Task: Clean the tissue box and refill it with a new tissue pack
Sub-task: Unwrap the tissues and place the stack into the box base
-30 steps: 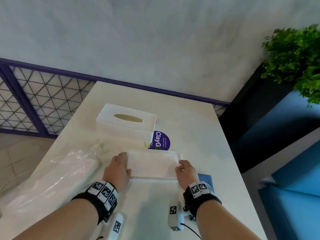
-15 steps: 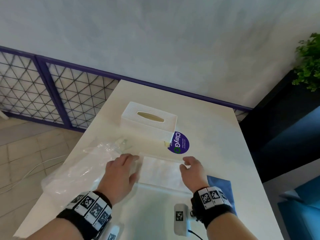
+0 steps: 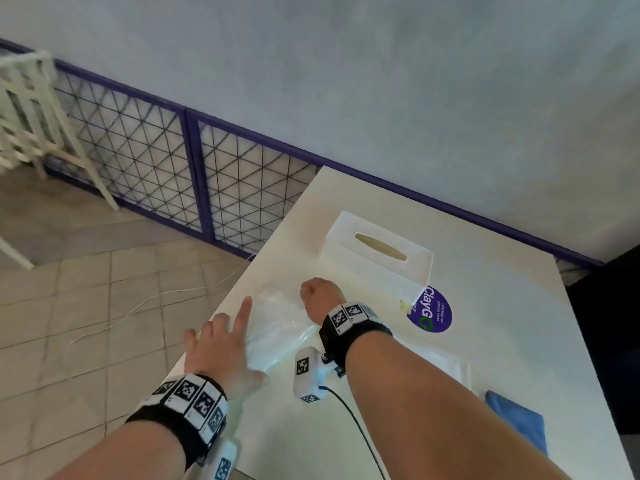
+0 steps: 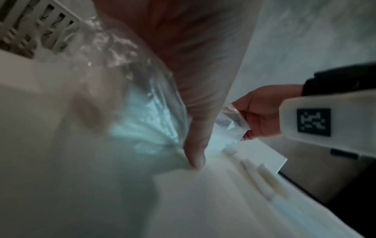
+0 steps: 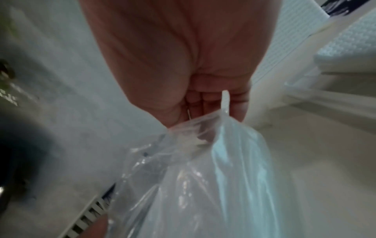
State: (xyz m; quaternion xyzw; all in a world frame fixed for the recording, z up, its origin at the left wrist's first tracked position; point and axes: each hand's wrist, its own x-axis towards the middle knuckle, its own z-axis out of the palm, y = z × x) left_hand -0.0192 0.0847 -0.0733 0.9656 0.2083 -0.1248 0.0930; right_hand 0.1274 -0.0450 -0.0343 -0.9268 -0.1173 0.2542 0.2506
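A clear plastic tissue pack (image 3: 277, 327) lies at the table's left edge. My left hand (image 3: 221, 341) rests flat on it with fingers spread and the index finger straight. In the left wrist view my thumb (image 4: 195, 159) presses down beside the pack (image 4: 126, 96). My right hand (image 3: 317, 292) is curled round the far end of the wrapper; the right wrist view shows its fingers (image 5: 213, 103) gripping the bunched plastic (image 5: 203, 177). The white tissue box (image 3: 377, 251) stands upright behind, its slot empty. Its flat white panel (image 3: 445, 363) lies under my right forearm.
A blue cloth (image 3: 516, 417) lies at the table's near right. A purple round sticker (image 3: 429, 313) sits by the box. The table (image 3: 502, 306) ends just left of my left hand, with tiled floor, a loose cable (image 3: 138, 306) and a mesh fence (image 3: 138, 161) beyond.
Both hands left the flat white panel and moved left onto the plastic pack. The right hand took hold of the wrapper's end. The head view swung left.
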